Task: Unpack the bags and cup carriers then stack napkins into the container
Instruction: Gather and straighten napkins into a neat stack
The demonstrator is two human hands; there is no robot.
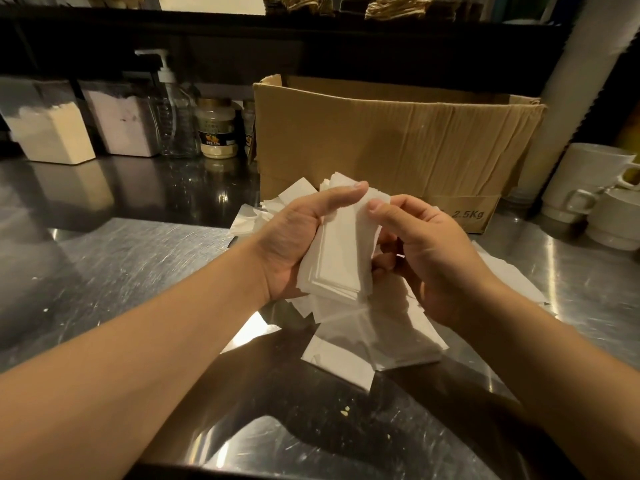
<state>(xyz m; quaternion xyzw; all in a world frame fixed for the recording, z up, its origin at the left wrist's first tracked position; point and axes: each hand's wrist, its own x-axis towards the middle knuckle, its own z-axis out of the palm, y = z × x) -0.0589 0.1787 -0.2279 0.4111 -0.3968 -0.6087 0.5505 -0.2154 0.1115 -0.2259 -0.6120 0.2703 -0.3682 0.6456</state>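
Fingers of both hands clamped on flat white napkin stack [341, 251], scratched steel counter [114, 258]

A stack of white napkins [341, 251] stands tilted at the centre of the frame, its edges roughly squared. More loose white napkins [374, 337] lie scattered flat below and around it, lower centre, overlapping one another, some reaching toward the right.
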